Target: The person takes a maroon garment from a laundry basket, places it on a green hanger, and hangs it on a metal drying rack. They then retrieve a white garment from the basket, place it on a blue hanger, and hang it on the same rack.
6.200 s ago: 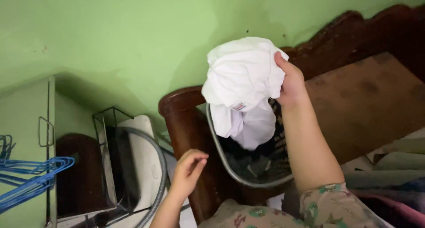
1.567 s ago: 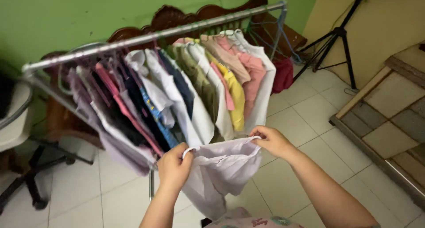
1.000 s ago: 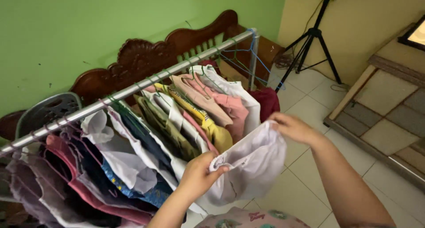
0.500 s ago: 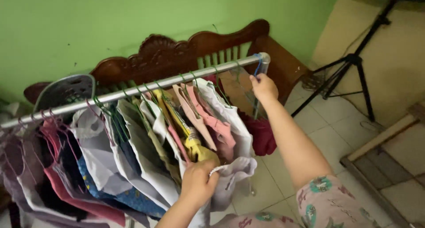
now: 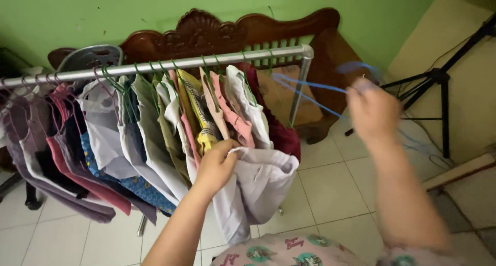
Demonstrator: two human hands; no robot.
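My left hand [image 5: 216, 165] grips the edge of a white garment [image 5: 258, 186] that hangs down in front of the clothes rack. My right hand [image 5: 373, 108], blurred by motion, holds a blue wire hanger [image 5: 310, 86] just off the right end of the metal rail [image 5: 170, 64]. Several shirts on hangers [image 5: 155, 126] fill the rail from left to right.
A carved dark wooden bench back [image 5: 232, 31] stands against the green wall behind the rack. A grey plastic basket [image 5: 90, 56] shows at the rail's left. A black tripod [image 5: 439, 85] stands at the right on the white tiled floor [image 5: 330, 188].
My right hand left the white garment, reached to the rail's right end and pulled a blue hanger away to the right. My left hand keeps hold of the garment.
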